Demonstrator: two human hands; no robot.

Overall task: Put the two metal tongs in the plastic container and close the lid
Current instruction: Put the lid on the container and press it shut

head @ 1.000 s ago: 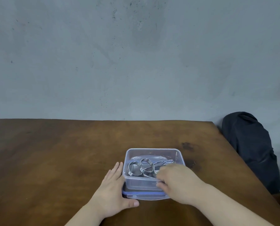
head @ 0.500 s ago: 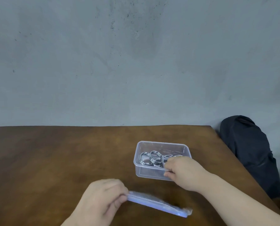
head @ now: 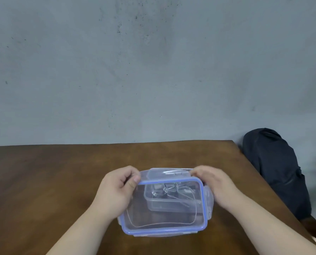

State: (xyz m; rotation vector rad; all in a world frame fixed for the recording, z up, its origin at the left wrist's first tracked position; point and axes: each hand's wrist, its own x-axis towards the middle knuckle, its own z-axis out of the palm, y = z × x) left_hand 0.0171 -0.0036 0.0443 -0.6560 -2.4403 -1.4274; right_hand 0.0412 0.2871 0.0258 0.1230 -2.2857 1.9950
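Observation:
The clear lid (head: 164, 222) with a blue rim is held in the air above the table, tilted toward me. My left hand (head: 116, 190) grips its far left corner and my right hand (head: 216, 184) grips its far right corner. Through the lid I see the clear plastic container (head: 161, 205) standing on the table. The two metal tongs (head: 169, 190) lie inside it, their coiled ends to the left.
The brown wooden table (head: 52, 181) ends at a grey wall behind. Its right edge runs diagonally near my right arm. A dark bag (head: 275, 168) sits beyond that edge on the right.
My left hand lifted the lid from the table and brought it up in front of the container. My right hand left the container and took the lid's right corner.

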